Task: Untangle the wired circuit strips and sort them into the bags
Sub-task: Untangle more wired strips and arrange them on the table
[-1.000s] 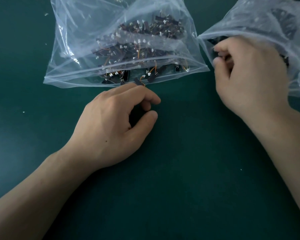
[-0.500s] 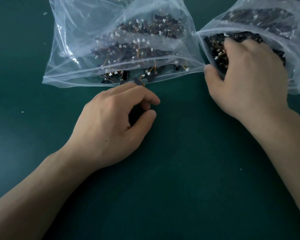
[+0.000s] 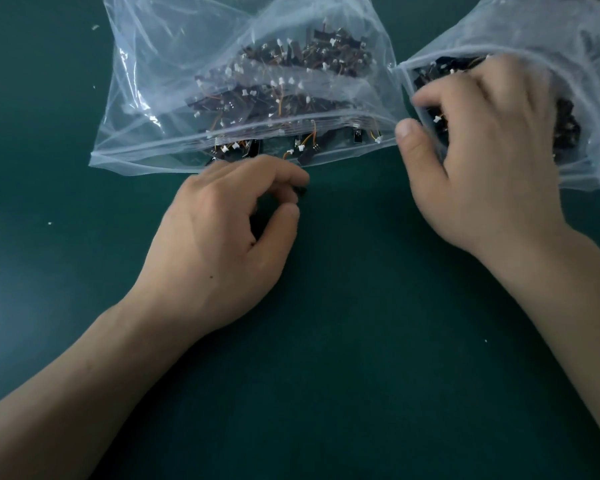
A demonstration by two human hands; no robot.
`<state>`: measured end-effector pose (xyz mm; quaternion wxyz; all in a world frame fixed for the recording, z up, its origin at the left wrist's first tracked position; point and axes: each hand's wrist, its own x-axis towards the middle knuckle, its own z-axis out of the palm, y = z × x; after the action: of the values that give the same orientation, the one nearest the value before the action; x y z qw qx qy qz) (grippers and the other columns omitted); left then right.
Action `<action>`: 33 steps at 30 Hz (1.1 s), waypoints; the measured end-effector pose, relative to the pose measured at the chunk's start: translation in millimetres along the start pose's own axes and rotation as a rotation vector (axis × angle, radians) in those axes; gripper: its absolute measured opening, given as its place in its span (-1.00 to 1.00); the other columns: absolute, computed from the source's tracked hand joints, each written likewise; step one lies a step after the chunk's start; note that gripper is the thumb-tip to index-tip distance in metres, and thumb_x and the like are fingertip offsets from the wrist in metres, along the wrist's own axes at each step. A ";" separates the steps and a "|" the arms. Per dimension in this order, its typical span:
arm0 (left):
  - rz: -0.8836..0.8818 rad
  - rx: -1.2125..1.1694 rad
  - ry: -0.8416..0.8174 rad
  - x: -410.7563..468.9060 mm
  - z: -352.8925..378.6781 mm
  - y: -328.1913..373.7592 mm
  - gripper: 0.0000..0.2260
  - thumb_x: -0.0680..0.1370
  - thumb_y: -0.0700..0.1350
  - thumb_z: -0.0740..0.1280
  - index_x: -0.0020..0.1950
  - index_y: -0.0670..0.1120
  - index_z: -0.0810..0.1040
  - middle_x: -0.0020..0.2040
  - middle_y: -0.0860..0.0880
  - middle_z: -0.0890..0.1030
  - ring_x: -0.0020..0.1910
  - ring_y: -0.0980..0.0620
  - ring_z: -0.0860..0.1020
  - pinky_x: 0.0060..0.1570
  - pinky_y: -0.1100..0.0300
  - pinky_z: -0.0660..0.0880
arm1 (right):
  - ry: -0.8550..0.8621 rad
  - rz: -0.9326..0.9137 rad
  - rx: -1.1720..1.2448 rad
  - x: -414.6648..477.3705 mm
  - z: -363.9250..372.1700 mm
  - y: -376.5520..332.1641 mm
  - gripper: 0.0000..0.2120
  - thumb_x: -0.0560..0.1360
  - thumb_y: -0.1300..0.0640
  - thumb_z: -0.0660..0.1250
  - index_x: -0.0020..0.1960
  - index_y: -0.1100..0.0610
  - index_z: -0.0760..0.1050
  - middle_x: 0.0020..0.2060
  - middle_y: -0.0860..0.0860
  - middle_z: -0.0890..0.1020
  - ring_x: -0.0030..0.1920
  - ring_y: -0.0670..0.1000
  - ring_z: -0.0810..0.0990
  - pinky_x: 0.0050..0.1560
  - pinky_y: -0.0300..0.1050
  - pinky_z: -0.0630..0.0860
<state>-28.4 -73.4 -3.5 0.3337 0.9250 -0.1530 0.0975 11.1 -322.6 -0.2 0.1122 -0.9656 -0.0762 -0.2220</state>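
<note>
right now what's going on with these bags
A person is sorting wired circuit strips into two clear bags on a green table. The right hand reaches into the mouth of the right bag, blurred, grip unclear. The left hand rests before the left bag, pinching a small dark piece.

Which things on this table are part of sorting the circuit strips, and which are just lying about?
Part of the job:
left bag holding circuit strips
right bag
dark strip, apparently pinched by the left hand
right hand, reaching into the right bag

Just lying about:
white specks on the green table
</note>
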 end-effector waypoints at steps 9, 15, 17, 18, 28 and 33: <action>-0.158 0.233 0.015 -0.8 -0.3 4.1 -0.51 0.53 0.08 0.28 0.47 0.08 0.48 0.47 0.10 0.40 0.51 -0.01 0.24 0.35 0.15 0.01 | -0.316 -0.389 0.242 -14.8 7.1 -25.4 -0.62 0.65 0.03 0.29 0.41 0.12 0.56 0.35 0.03 0.56 0.39 0.09 0.47 0.43 0.05 0.36; -0.159 0.298 -0.038 -1.7 1.9 4.6 -0.50 0.56 0.11 0.24 0.50 0.05 0.44 0.44 0.13 0.47 0.47 0.02 0.30 0.37 0.05 0.01 | -0.469 -0.304 0.119 -13.9 7.3 -27.1 -0.28 0.65 -0.32 0.04 0.69 0.04 0.11 0.68 -0.02 0.12 0.67 -0.02 0.01 0.61 -0.06 -0.06; -0.125 0.257 -0.026 -1.8 1.6 4.3 -0.59 0.57 0.09 0.26 0.41 0.11 0.53 0.42 0.19 0.50 0.45 0.06 0.36 0.37 -0.01 0.07 | -0.422 -0.324 0.150 -13.6 6.1 -28.0 -0.32 0.65 -0.27 0.11 0.64 0.08 0.24 0.59 -0.01 0.30 0.61 0.02 0.18 0.59 -0.03 0.07; -0.104 0.227 -0.015 -2.0 1.5 4.0 -0.65 0.57 0.07 0.28 0.36 0.13 0.57 0.40 0.23 0.52 0.43 0.08 0.40 0.35 -0.04 0.12 | -0.394 -0.338 0.169 -13.8 5.8 -28.1 -0.35 0.65 -0.25 0.16 0.61 0.10 0.30 0.51 0.00 0.38 0.55 0.05 0.28 0.56 0.01 0.17; -0.056 0.112 0.066 -1.7 -0.7 3.2 -0.66 0.56 -0.02 0.32 0.34 0.11 0.57 0.28 0.31 0.51 0.32 0.16 0.43 0.28 0.23 0.14 | -0.298 -0.424 0.325 -14.3 6.2 -27.0 -0.76 0.61 -0.01 0.36 0.18 0.09 0.64 0.11 -0.03 0.57 0.20 0.06 0.49 0.29 0.07 0.41; -0.098 0.140 0.021 -1.4 0.6 2.3 -0.71 0.56 0.01 0.34 0.27 0.14 0.64 0.32 0.25 0.55 0.37 0.05 0.41 0.32 -0.04 0.22 | -0.245 -0.361 0.298 -15.9 7.9 -26.2 -0.74 0.58 0.11 0.37 0.25 0.11 0.60 0.12 -0.01 0.56 0.19 0.07 0.49 0.29 0.04 0.41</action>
<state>-30.5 -75.2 -3.0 0.2744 0.9513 -0.0969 0.1013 -4.9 -297.0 -9.4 0.2018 -0.9288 -0.2923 -0.1062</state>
